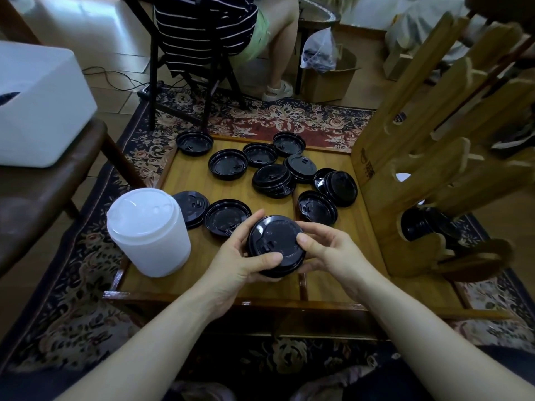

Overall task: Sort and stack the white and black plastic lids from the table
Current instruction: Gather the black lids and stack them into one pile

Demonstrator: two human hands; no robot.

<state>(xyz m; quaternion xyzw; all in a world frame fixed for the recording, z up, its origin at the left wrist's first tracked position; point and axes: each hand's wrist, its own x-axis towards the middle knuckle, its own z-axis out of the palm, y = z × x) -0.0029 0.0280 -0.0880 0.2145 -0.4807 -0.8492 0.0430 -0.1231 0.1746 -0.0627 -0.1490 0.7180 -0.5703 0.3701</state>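
Note:
A short stack of black lids (pixel 276 241) is held above the near part of the low wooden table (pixel 185 180). My left hand (pixel 240 259) grips it from the left and below, thumb on its front rim. My right hand (pixel 327 250) grips its right side, thumb on top. A tall stack of white lids (pixel 147 231) stands at the table's near left. Several loose black lids lie scattered behind, among them one black lid (pixel 227 217) just beyond my left hand, another black lid (pixel 317 208) to the right and a small pile of black lids (pixel 273 179) in the middle.
A wooden rack (pixel 428 157) stands on the table's right side with black lids (pixel 419 224) in its lower slot. A person sits on a black chair (pixel 185 82) beyond the table. A white box (pixel 37 105) rests on a brown chair at the left. A patterned rug lies underneath.

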